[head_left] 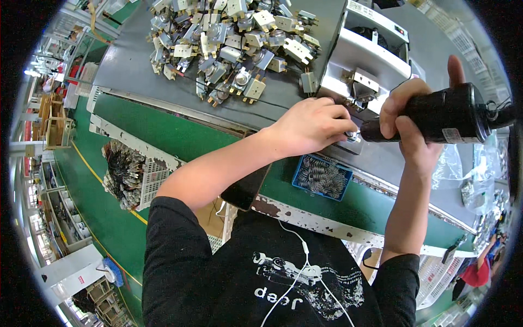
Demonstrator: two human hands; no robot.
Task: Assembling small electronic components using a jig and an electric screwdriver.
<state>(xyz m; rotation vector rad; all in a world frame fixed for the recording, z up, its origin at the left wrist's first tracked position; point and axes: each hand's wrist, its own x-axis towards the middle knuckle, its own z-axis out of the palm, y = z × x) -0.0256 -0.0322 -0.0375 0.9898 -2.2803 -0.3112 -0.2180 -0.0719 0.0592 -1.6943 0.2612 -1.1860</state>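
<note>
**Powered screwdriver held against a small part at the bench's white fixture**

A long grey work surface point(131, 65) edged in green point(163, 128) runs across the view. On its far side lies a wide heap of small beige-and-metal switch units with shafts and terminals point(229, 38). To the right of the heap stands a white box-shaped metal fixture point(365, 54) with one such unit seated on its front face point(364, 82).

The right hand point(408, 117) is wrapped tightly around a thick black cylindrical powered screwdriver point(444, 114), thumb raised, with the tool lying level and its nose pointing left toward the fixture's lower front. The left hand point(310, 125) rests just beside that nose, fingers curled down and pinched on a small metal piece point(353, 136) at the fixture's base; what exactly it grips is mostly hidden.

At the near edge, a dark flat phone point(245, 188) lies under the left forearm, and a small blue tray of metal springs point(322, 177) sits below the hands.
</note>
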